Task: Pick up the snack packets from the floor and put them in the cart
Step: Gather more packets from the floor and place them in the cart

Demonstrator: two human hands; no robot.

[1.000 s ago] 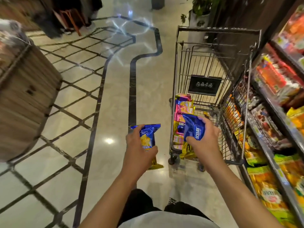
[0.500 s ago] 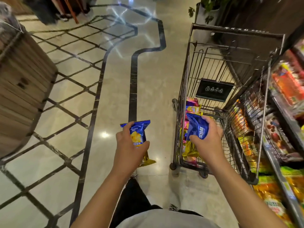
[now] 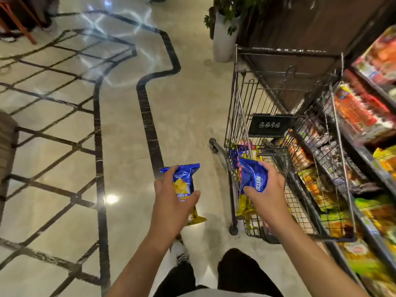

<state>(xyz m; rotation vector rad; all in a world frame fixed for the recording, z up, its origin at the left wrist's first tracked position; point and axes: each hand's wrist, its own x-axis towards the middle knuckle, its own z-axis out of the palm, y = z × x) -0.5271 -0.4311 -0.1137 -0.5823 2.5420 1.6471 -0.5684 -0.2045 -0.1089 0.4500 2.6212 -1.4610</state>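
Note:
My left hand [image 3: 171,202] grips a blue snack packet [image 3: 184,181] with a yellow picture, and a gold packet end [image 3: 196,217] sticks out below the palm. My right hand [image 3: 265,191] grips another blue packet [image 3: 252,179] with white lettering, held at the near left corner of the wire shopping cart [image 3: 237,108]. Several colourful packets [image 3: 246,151] lie in the bottom of the cart. No packets show on the floor.
Store shelves [image 3: 364,159] full of packaged snacks run along the right, close against the cart. A white planter [image 3: 224,37] stands beyond the cart. A wooden counter [image 3: 6,146] sits at the left edge. Polished tile floor [image 3: 188,108] lies between. My shoe [image 3: 180,251] is below my left hand.
The view has shifted, so the cart appears farther right and the counter mostly out of frame. Both hands keep gripping their packets, the right one still at the cart's near corner.

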